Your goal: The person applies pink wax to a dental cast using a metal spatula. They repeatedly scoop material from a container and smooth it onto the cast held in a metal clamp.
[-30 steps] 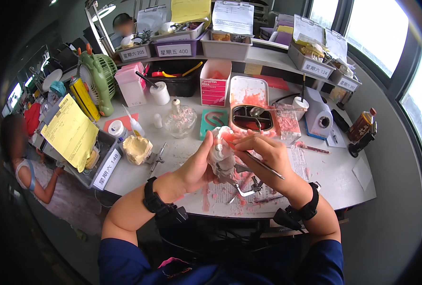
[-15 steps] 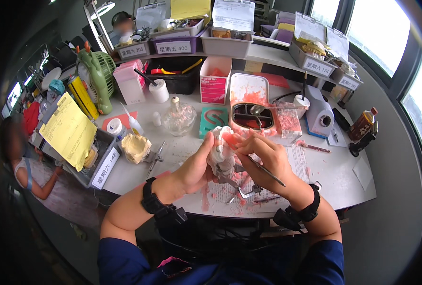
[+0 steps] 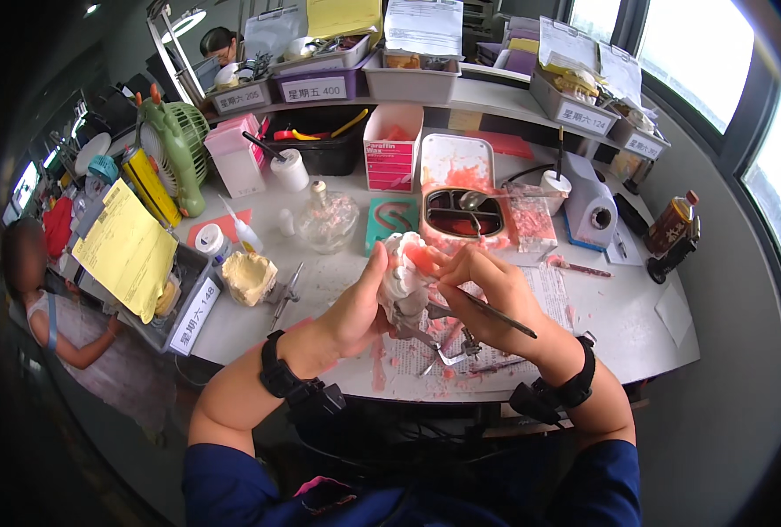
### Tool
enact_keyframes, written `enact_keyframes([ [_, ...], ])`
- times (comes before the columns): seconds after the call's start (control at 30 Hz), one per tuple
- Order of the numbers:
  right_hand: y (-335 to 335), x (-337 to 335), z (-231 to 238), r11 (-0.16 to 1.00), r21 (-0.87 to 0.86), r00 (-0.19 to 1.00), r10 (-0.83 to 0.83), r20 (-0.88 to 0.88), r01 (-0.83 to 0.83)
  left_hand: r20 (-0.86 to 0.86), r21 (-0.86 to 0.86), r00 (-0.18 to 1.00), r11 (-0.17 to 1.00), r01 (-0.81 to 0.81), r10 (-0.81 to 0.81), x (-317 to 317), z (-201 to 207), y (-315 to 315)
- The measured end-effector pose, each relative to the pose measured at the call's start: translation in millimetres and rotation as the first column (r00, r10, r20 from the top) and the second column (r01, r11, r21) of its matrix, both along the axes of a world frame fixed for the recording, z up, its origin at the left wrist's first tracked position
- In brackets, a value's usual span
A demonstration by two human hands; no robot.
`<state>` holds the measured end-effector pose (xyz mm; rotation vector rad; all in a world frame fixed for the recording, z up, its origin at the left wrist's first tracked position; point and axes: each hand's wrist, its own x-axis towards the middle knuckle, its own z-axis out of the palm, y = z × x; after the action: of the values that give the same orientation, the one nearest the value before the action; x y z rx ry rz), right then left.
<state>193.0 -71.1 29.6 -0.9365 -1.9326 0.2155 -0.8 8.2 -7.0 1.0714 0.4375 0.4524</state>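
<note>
A white plaster dental model [image 3: 402,283] with pink wax [image 3: 422,257] on its top is held up over the bench. My left hand [image 3: 355,307] is closed around its left side, thumb upright against it. A metal articulator frame [image 3: 448,354] hangs below the model. In my right hand [image 3: 485,290] is a slim metal wax carving tool [image 3: 506,321], gripped like a pen, its handle pointing down to the right. My right fingertips are at the pink wax; they hide the working tip of the tool.
Behind the model stands an open wax heating pot [image 3: 457,158] with a spoon [image 3: 471,200] across it. A glass spirit lamp [image 3: 327,221] and cream plaster model [image 3: 249,277] stand left. Wax scraps litter the printed paper [image 3: 544,294]. A person [image 3: 74,307] is at far left.
The model and both hands have shifted slightly left in the picture, with the rest of the bench. The carving tool's handle is tilted a little differently. Both grips stay the same.
</note>
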Motion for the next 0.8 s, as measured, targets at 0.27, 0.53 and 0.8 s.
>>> enact_keyframes([
  [0.27,3.0,-5.9,0.4,0.997,0.07,0.999,-0.039,0.021,0.037,0.011,0.028,1.0,0.999,0.029,-0.029,-1.1,1.0,-1.3],
  [0.53,0.8,-5.0,0.8,0.998,0.066,1.0,-0.019,0.006,0.019,0.041,0.036,0.998,0.999,0.036,-0.037,-1.9,4.0,-2.9],
  [0.8,1.0,-7.2,4.0,0.992,0.105,0.991,-0.079,0.111,0.067,0.028,0.04,1.0,0.999,0.012,-0.013,-1.8,2.1,-3.0],
])
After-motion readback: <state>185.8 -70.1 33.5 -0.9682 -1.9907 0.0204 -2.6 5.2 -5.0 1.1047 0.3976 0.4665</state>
